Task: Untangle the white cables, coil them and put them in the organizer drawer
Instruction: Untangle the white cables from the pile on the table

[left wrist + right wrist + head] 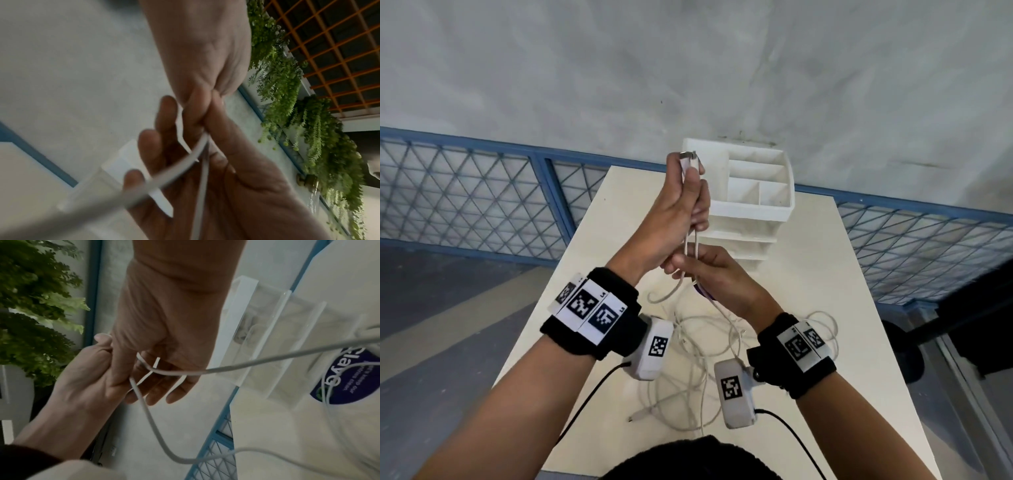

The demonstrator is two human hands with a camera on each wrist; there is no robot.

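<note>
left hand (681,209) gripping white cable (690,246) plug-end up, right hand (709,274) pinching it below; tangle (698,359) lying mid-bench (825,308), organizer (753,192) sitting at far edge.

White table (808,308), rectangular. Blue-framed mesh fence (465,195) behind and beside it. Pale concrete wall (688,68) above. Hanging green foliage (287,81) along the wall. Orange grid lattice (339,48). Round dark-blue sticker (349,378) on tabletop, white lettering.

White cables (690,359) tangled on table; white compartmented organizer (753,192) upright behind.
</note>
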